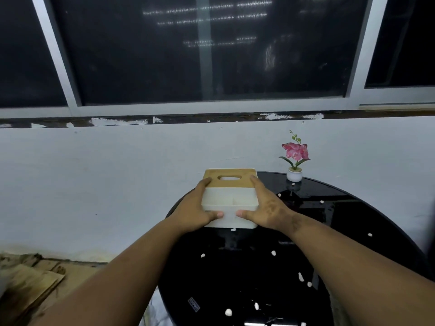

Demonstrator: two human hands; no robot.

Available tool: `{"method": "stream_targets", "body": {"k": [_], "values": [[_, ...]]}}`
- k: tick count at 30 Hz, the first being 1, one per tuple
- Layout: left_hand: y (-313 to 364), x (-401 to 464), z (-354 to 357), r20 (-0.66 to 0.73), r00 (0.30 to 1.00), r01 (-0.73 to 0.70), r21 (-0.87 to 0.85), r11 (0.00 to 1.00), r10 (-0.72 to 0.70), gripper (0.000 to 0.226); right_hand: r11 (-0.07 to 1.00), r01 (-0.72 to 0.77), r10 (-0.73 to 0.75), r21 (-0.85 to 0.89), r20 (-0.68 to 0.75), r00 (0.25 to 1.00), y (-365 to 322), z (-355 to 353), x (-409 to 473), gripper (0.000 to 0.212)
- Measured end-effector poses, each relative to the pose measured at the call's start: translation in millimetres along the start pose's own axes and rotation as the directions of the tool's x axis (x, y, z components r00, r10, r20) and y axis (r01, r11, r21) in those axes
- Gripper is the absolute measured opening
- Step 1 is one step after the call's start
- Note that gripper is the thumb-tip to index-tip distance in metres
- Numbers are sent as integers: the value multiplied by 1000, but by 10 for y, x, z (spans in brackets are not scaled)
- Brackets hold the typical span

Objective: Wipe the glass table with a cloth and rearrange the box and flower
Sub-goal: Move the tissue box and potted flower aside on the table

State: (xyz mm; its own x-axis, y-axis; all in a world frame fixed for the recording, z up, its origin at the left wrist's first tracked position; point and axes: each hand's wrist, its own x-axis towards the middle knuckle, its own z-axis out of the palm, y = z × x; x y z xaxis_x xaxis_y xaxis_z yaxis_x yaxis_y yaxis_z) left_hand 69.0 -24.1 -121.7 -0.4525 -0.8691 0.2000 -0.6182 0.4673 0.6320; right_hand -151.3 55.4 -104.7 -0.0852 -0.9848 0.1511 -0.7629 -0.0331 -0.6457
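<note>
A white box (229,198) with a wooden slotted lid sits at the far left part of the round black glass table (341,231). My left hand (196,209) grips its left side and my right hand (264,207) grips its right side, thumbs on the near face. Whether the box rests on the glass or is lifted is unclear. A pink flower (295,151) in a small white pot stands upright at the table's far edge, right of the box. Several small white crumbs (300,276) lie scattered on the glass. No cloth is in view.
A pale wall (106,180) runs close behind the table, with dark windows above it. Flattened brown cardboard (28,285) lies on the floor at the lower left. A small label (194,304) shows on the glass near the front.
</note>
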Motion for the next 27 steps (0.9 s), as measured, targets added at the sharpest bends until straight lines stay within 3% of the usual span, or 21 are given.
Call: {"method": "stream_targets", "body": {"k": [12, 16, 21, 27], "values": [[414, 728, 256, -55, 997, -59, -129, 990, 52, 101, 1000, -17, 17, -12, -61, 998, 227, -647, 433, 105], [493, 1063, 394, -60, 996, -74, -112, 991, 67, 102, 999, -34, 34, 4, -96, 995, 430, -749, 663, 102], [508, 1392, 513, -41, 996, -80, -82, 993, 76, 102, 993, -101, 107, 57, -107, 989, 676, -730, 964, 112], [472, 1639, 628, -30, 997, -73, -89, 993, 71, 101, 991, -117, 124, 65, -104, 987, 815, -739, 1146, 103]]}}
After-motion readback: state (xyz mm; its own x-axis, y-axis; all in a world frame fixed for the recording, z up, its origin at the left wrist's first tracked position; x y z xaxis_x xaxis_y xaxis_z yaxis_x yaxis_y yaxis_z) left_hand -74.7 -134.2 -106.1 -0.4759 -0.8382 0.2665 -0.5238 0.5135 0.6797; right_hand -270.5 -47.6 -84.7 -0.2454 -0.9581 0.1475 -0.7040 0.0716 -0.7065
